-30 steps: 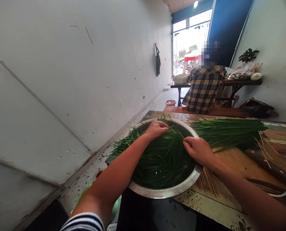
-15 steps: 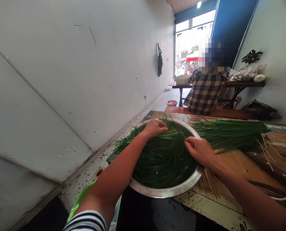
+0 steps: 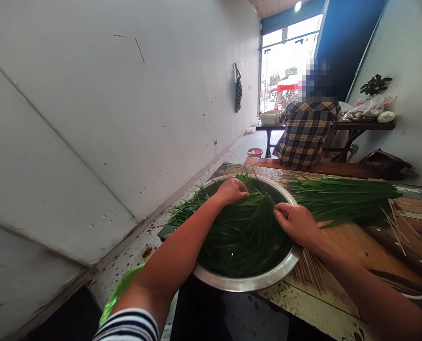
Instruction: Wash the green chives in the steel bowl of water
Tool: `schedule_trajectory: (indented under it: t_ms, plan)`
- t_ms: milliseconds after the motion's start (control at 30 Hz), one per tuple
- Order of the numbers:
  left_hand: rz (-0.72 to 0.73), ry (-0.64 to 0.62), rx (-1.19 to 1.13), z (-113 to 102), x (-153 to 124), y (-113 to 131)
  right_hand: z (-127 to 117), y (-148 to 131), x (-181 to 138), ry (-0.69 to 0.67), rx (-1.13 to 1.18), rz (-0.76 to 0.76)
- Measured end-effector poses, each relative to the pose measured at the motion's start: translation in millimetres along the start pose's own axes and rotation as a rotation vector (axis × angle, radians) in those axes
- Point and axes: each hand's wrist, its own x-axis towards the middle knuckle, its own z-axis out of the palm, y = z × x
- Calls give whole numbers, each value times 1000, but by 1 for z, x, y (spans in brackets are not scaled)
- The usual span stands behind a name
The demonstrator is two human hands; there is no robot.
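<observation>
A wide steel bowl (image 3: 246, 282) sits at the near end of a wooden table (image 3: 353, 241), full of long green chives (image 3: 239, 237) that spill over its left rim. My left hand (image 3: 231, 190) reaches to the far side of the bowl, fingers curled down onto the chives. My right hand (image 3: 295, 221) rests on the bowl's right edge, fingertips pinched on a few chive leaves at the top of the pile.
A second bundle of chives (image 3: 342, 199) lies on the table to the right. Bamboo skewers (image 3: 308, 272) lie beside the bowl, more at the far right. A person in a plaid shirt (image 3: 305, 135) sits on a bench ahead, back turned. White wall at left.
Both hands have stayed on the chives with only slight finger shifts. The view has drifted a little to the left and down.
</observation>
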Motion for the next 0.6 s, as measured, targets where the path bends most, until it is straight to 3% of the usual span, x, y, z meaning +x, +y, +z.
schedule_trajectory:
  t_ms: [133,400,600]
  plan:
    - [9,-28,12,4,4,-7,0,1,0,0,-6,-2]
    - [-65,77,-28,0,3,-5,-1,0,0,-12,-12,5]
    - [-70,141,-197,4,6,-8,-1,-1,0,-20,-8,8]
